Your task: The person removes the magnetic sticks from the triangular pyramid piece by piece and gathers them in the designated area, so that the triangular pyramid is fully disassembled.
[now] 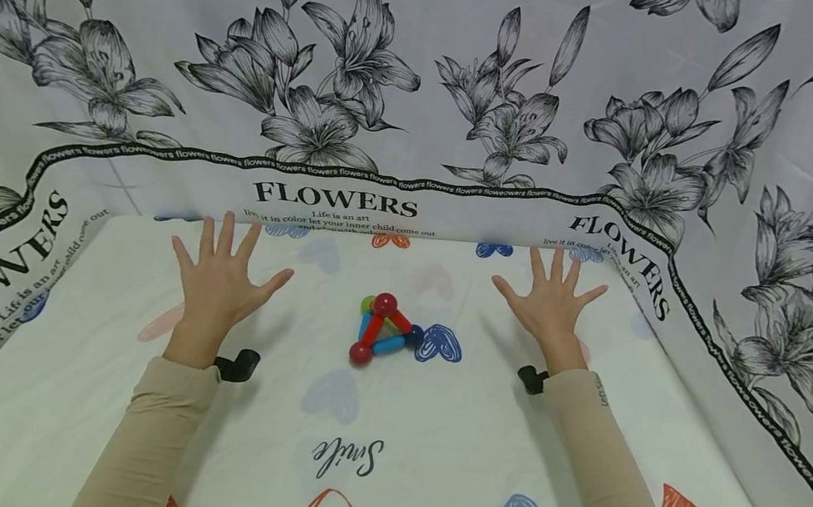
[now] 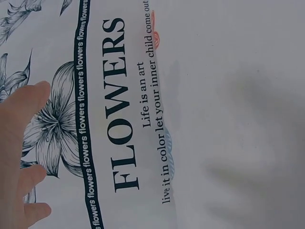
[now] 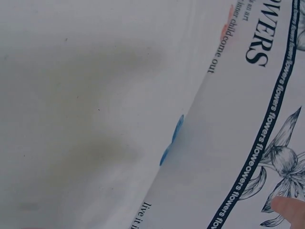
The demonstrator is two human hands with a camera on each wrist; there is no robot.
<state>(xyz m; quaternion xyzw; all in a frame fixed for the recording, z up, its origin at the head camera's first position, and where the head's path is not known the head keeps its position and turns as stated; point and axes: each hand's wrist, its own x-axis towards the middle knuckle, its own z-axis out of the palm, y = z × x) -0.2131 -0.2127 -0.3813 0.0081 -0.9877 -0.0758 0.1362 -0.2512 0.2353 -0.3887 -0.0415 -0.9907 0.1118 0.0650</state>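
Note:
Between the two hands, on the white cloth, sits a small frame of balls and rods (image 1: 388, 331). Red and blue rods join red balls, a dark blue ball (image 1: 414, 336) and a green ball (image 1: 367, 305). To its left my left hand (image 1: 218, 286) is held above the cloth with fingers and thumb spread, holding nothing. My right hand (image 1: 549, 307) is spread the same way on the other side, also holding nothing. The left wrist view catches some left fingers (image 2: 28, 179); the right wrist view has one right fingertip (image 3: 288, 207) in its corner.
The table is covered by a white cloth (image 1: 419, 472) printed with hearts and the word Smile. Behind and at both sides hangs a pale curtain (image 1: 419, 146) with black flower drawings and a lettered border. A dark camera mount (image 1: 238, 366) shows at the left wrist, another (image 1: 532, 379) at the right.

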